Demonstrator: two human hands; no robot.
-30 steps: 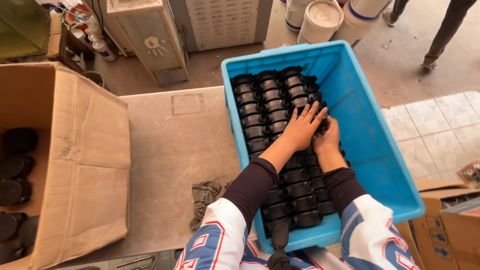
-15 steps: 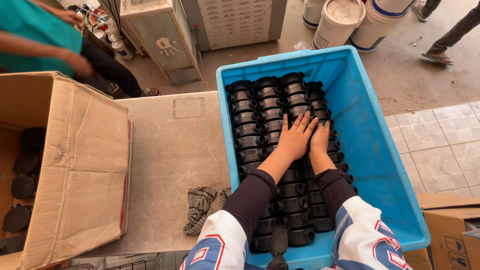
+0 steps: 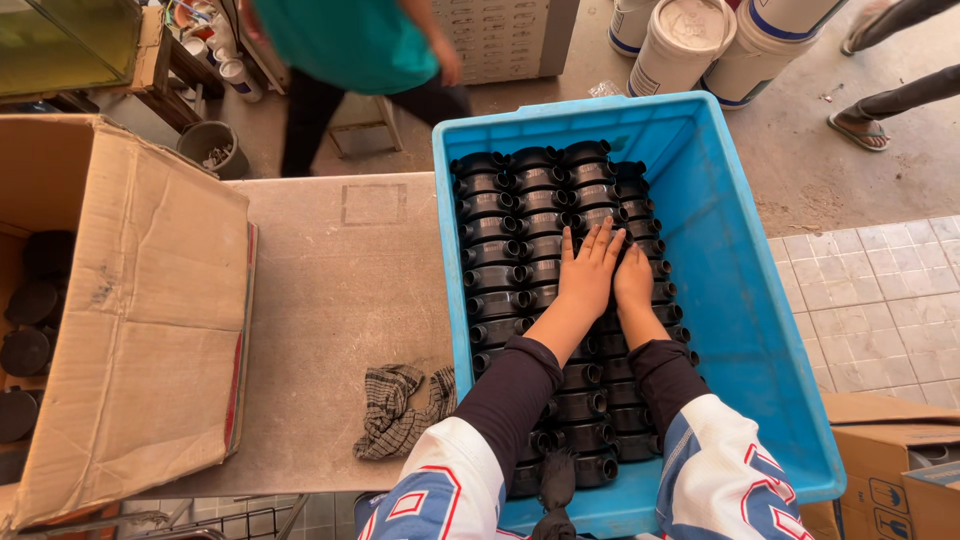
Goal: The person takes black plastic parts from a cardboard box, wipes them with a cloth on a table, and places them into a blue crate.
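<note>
Head view: only view.
Left hand (image 3: 585, 275): flat, fingers spread, palm down on fittings (image 3: 520, 215), mid-bin; grips nothing.
Right hand (image 3: 634, 280): flat just beside left, thumb side tucked under left's edge, pressing same layer; fingers extended, holds nothing.
Fittings, place: inside blue bin (image 3: 735, 270), packed in tight rows, left and middle of floor; right strip of bin bare.
Fittings, look: black moulded plastic, rounded bodies with short round sockets at ends, slight sheen, all lying the same way.
Handling, judged: rigid, light apiece, not fragile; smooth shells likely slippery against each other, so rows can shift or ride up under a push.
Grip point, judged: across rounded body, or finger hooked in a socket; several at once by squeezing a row from both ends.
Bin, judged: heavy when full; lift by rim, two hands.
Table (image 3: 350, 300): grey top; bin on right end, overhanging near edge.
Rag (image 3: 400, 410): checked, crumpled, left of left forearm.
Box (image 3: 140, 300): cardboard, far left, flap open, more black parts inside.
Buckets (image 3: 690, 40): white, on floor past bin.
Others: person in green top beyond table; sandalled foot top right.
</note>
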